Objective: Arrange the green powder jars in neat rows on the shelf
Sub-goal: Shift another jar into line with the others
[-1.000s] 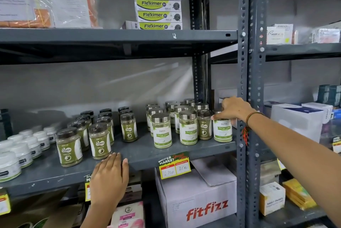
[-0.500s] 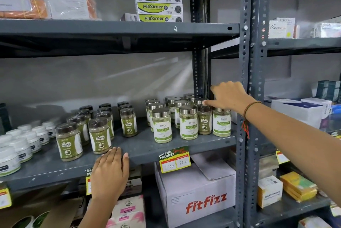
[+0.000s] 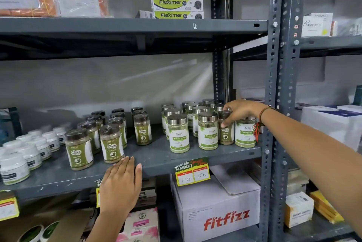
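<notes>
Grey steel makes up the shelf (image 3: 160,155), and everything that matters stands on it close to the two hands. The right hand (image 3: 240,111) reaches in past the upright post (image 3: 274,104) and has its fingers curled down over the lid of a dark-lidded jar (image 3: 225,131), thumb on its front — it looks gripped, though how firmly I cannot tell. That jar sits wedged among the silver-lidded jars (image 3: 207,130): one just left of the hand, another directly under the wrist, more packed behind the knuckles. Well off to the left of that hand, the matching dark-lidded jars (image 3: 111,144) stand in loose rows, which is likely where this stray belongs. The left hand (image 3: 121,185) lies flat and open-fingered against the shelf's front edge, holding nothing, with the nearest dark-lidded jar just above its fingertips. The risk I see is crowding — lifting the stray at a tilt could clip the neighbours on either side and topple one toward the edge. A sweep of the forearm could likewise nudge the jar beneath the wrist.
</notes>
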A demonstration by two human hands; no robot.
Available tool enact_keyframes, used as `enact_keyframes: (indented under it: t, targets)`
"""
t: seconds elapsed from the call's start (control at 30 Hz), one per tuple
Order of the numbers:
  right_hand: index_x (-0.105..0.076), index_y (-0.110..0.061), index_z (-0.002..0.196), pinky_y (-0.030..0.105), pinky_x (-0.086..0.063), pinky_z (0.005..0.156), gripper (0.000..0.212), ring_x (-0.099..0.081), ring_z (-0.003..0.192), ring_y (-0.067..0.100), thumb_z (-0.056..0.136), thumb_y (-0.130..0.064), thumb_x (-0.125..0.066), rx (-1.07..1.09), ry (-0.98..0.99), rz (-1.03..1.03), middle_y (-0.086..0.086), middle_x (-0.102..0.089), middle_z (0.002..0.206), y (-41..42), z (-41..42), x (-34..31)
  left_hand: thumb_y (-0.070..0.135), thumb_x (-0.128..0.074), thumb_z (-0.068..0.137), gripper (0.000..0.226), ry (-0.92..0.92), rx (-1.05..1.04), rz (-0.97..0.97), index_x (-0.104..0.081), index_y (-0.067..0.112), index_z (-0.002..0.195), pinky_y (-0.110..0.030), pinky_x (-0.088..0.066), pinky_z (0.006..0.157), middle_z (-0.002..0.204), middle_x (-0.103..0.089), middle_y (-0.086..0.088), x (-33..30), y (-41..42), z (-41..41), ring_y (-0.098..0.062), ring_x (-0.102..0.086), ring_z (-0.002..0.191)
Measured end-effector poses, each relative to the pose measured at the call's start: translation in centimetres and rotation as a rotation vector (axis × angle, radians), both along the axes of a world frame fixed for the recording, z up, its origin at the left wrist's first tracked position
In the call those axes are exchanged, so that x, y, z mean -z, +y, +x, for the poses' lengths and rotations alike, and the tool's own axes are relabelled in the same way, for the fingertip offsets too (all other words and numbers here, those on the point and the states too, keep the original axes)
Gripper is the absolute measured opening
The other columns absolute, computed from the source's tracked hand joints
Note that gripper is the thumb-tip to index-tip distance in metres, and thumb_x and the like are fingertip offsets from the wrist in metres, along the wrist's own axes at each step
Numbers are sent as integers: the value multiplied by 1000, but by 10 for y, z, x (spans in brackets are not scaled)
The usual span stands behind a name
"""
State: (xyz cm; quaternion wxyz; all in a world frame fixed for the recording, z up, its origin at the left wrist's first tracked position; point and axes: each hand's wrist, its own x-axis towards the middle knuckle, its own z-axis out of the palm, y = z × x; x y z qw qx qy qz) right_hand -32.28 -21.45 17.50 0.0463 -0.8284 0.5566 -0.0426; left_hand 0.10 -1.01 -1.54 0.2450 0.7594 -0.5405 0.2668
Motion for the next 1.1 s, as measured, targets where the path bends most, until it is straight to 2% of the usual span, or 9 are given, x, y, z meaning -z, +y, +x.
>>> enact_keyframes:
  t: [0.1,0.27,0.37,0.53,0.63,0.77,0.87,1.0,1.1]
  targets:
    - [-53,-19,135,44,-52,98,78,-58,116,24,69,-45,-86,-5,-65,-3,3,-58,133,1,-2,-3,42,-32,95,56,-6,-4,-3,-69,3,112,-44,-45,96,112,-70,-15,1,0,0,-28,-64,107]
    - [-63,-18,115,37,-48,91,58,-62,102,22,67,-38,-89,-20,-184,-136,3,-68,112,7,-4,-18,42,-32,95,56,-8,-8,4,-69,3,111,-44,-47,95,110,-71,-15,0,0,-1,-28,-65,106]
    - [-62,-19,116,33,-45,85,58,-60,102,22,68,-36,-89,-44,-198,-238,2,-67,110,19,0,-38,42,-32,95,57,-12,-12,-3,-69,2,111,-44,-47,95,110,-71,-15,0,0,-1,-28,-65,105]
    - [-62,-19,116,43,-52,92,58,-64,100,26,68,-41,-87,-106,-249,-414,5,-70,109,43,20,-66,41,-33,95,55,-13,-17,-20,-70,3,110,-44,-48,94,109,-71,-15,-1,2,-3,-28,-66,104]
    - [-63,-17,119,37,-51,91,59,-65,104,27,70,-39,-87,-188,-303,-465,6,-71,113,62,44,-76,40,-34,95,54,-15,-13,-32,-70,3,109,-43,-48,94,109,-71,-14,-1,1,-4,-27,-66,104]
    - [-63,-14,126,38,-49,99,63,-63,113,24,71,-34,-88,-338,-417,-405,6,-69,123,86,89,-72,39,-37,94,51,-21,-5,-40,-70,3,109,-42,-48,93,108,-72,-14,-2,2,-4,-27,-66,103]
    - [-61,-15,128,35,-49,99,65,-62,114,21,71,-31,-87,-427,-450,-293,2,-67,126,97,126,-60,39,-37,95,51,-34,0,-35,-70,4,109,-41,-48,93,108,-72,-14,-2,1,-2,-27,-66,103]
    - [-59,-17,131,29,-49,88,67,-62,110,20,72,-34,-87,-483,-379,-156,0,-66,123,101,171,-38,39,-37,95,51,-48,7,-29,-69,4,110,-40,-49,93,110,-71,-13,-1,0,1,-26,-65,105]
    - [-61,-14,127,33,-50,89,61,-64,108,23,73,-30,-87,-487,-307,-91,4,-68,120,97,195,-21,40,-35,96,52,-49,12,-27,-69,4,112,-40,-48,94,111,-71,-13,-1,-1,1,-25,-65,106]
